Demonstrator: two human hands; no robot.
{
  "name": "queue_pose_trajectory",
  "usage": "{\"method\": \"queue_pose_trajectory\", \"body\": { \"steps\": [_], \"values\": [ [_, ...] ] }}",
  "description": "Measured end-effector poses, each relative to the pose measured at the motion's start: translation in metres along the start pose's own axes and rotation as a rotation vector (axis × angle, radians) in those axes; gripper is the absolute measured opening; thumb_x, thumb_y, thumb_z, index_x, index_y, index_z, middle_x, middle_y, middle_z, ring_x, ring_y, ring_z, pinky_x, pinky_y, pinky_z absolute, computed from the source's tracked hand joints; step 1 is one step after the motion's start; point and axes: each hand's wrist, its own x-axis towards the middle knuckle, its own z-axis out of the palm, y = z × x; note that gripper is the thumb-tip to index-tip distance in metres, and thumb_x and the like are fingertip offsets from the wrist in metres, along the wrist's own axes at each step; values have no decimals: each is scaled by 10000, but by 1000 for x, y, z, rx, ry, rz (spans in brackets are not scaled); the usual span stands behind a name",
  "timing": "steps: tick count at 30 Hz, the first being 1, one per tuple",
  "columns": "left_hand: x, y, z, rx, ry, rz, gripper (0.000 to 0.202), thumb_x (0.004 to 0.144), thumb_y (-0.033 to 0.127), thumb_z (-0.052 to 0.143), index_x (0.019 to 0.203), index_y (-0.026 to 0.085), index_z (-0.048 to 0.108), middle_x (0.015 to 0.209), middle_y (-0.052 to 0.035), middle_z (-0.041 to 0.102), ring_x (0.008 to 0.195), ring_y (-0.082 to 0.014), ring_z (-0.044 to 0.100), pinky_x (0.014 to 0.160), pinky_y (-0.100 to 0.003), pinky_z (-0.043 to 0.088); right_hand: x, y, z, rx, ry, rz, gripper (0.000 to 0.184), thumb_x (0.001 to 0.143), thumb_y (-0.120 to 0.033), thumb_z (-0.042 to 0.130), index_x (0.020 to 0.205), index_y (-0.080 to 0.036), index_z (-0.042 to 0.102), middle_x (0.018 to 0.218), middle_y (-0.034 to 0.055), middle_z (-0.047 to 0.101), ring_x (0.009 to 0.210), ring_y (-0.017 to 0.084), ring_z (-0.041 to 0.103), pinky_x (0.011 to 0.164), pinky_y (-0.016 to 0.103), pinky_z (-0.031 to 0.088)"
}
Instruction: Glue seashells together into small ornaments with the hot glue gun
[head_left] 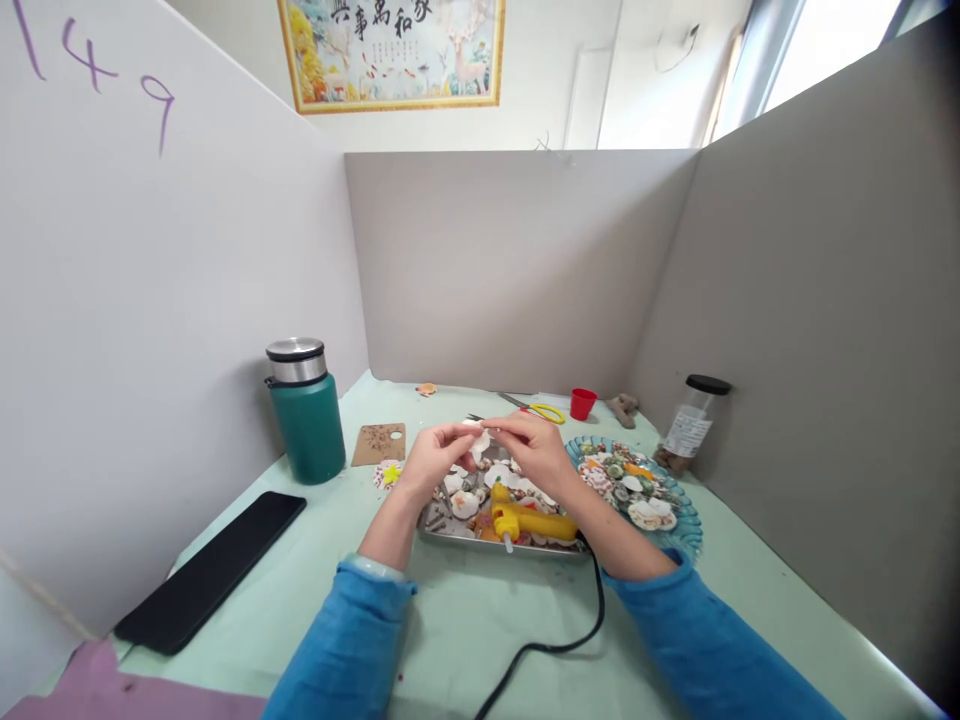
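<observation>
White shell pinched in both hands, yellow glue gun on metal tray

Head camera: worn on the person's head, it looked forward and down from the 6 o'clock side of the table.
Left sleeve and right sleeve: these lay nearest the lens, entering from 7 and 5 o'clock.
Left hand and right hand: both met near the middle of the view, farther off than the sleeves.
Back panel: it stood across the view toward 12 o'clock, beyond the hands.
Side panels: they flanked the view at 9 and 3 o'clock.
Framed picture: it showed toward 11 o'clock above the back panel, its top cut off.
</observation>
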Motion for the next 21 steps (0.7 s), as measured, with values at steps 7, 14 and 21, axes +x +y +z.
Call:
{"method": "queue_pose_trajectory", "body": {
  "steps": [7,14,21],
  "values": [
    [-3,3,6,-56,-2,43,252,638,333,718,775,124,690,669,-15,644,434,-72,516,479,-212,427,-4,-2,-1,-74,-35,-153,277,890,-228,460,1027,-216,701,796,39,615,724,137,554,689,247,432],
    [-3,3,8,1,75,77,225,651,328,711,775,141,710,702,-25,673,427,-70,518,464,-202,419,-10,-9,-5,29,-19,-8,265,863,-299,500,1077,-189,613,866,42,622,633,126,528,583,230,422],
    [-1,-1,7,19,96,49,261,620,362,733,743,134,697,659,-19,656,419,-76,518,459,-205,420,-13,-14,-5,0,-10,16,185,864,-308,502,910,-181,628,825,42,615,696,145,543,608,235,418]
  ]
}}
